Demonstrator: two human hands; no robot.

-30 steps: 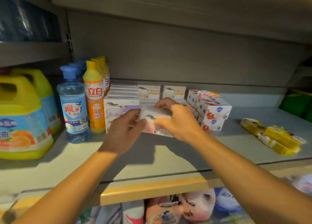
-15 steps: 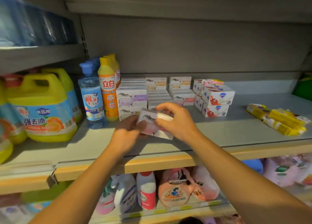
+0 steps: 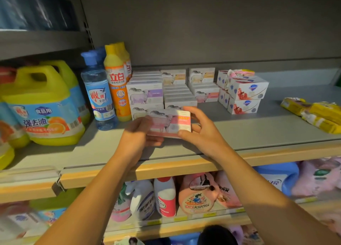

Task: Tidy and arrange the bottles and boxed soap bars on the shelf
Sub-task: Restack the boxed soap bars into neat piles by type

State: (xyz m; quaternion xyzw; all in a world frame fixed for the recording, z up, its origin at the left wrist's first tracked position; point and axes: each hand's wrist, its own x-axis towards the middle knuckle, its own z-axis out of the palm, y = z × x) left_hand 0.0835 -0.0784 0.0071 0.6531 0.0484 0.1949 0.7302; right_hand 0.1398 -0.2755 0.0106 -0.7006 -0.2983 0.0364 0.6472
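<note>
Both hands hold one pink soap box (image 3: 169, 123) just above the grey shelf (image 3: 239, 128): the left hand (image 3: 137, 134) grips its left end and the right hand (image 3: 201, 132) pinches its right end between thumb and fingers. The box hangs right in front of the stacked soap boxes (image 3: 162, 91), which sit further back on that shelf. Left of the stack stand a clear blue-capped bottle (image 3: 98, 91) and an orange bottle (image 3: 117, 82); right of it lies a pile of white boxes (image 3: 243, 91).

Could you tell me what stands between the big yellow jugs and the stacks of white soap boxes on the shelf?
In the head view, a clear blue-capped bottle and an orange yellow-capped bottle stand there, with more behind.
</note>
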